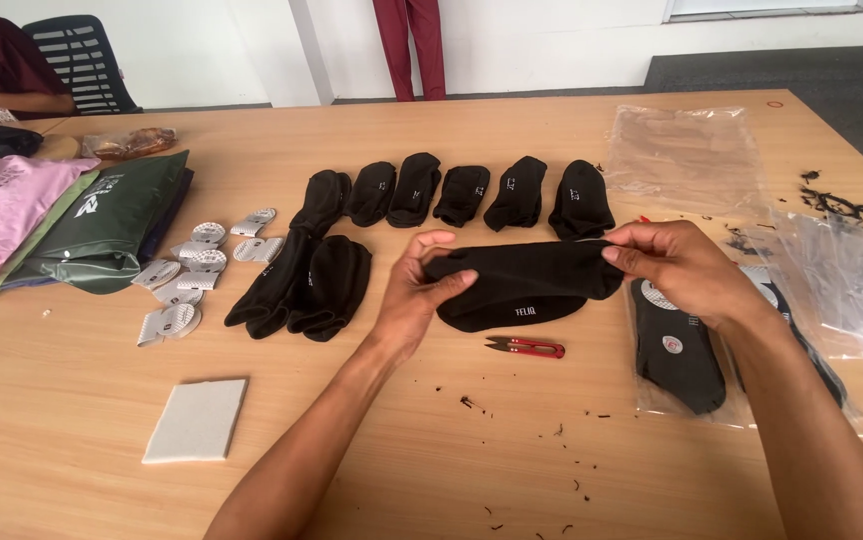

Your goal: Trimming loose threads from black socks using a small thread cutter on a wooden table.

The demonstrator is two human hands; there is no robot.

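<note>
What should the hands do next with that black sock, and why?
Probably fold the black sock in half and set it at the end of the row of folded socks behind it. The left hand and right hand each pinch one end, holding it stretched flat just above the table, and the socks in the row already lie folded.
</note>
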